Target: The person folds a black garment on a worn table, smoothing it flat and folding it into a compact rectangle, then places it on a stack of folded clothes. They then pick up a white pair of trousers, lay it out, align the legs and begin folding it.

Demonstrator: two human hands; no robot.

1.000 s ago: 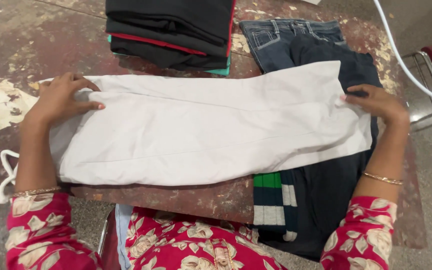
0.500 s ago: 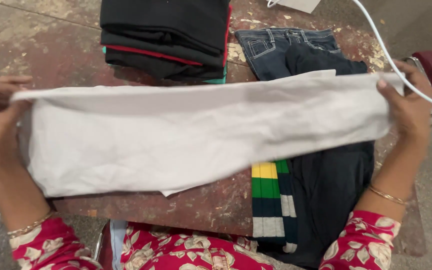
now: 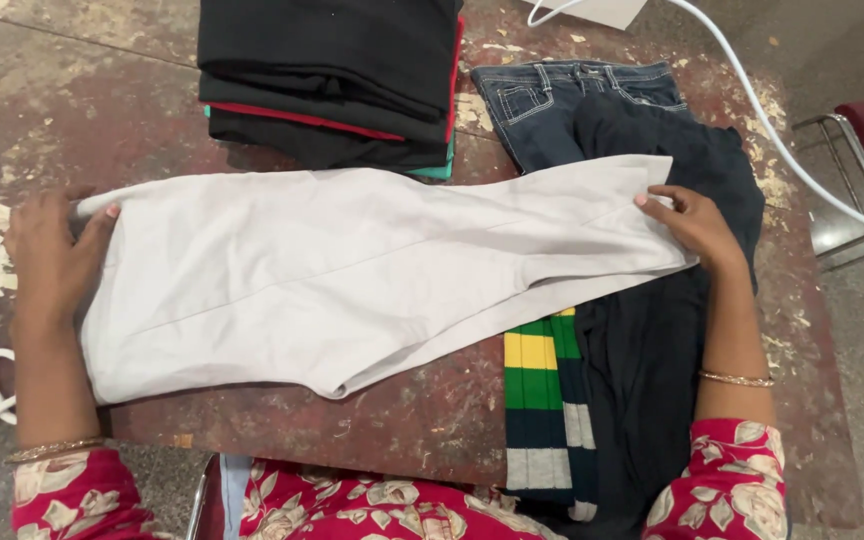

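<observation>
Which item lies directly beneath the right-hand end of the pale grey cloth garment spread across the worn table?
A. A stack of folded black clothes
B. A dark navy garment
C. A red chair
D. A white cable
B: the narrow end of the pale grey cloth garment, pinned by the right hand, overlaps the dark navy garment; the stack of folded black clothes sits apart, further back.

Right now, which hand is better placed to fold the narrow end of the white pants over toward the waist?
Right, likely. The right hand already rests on the narrow end of the white pants, with its fingers at the edge. The left hand holds down the wide end, acting as an anchor.
</observation>
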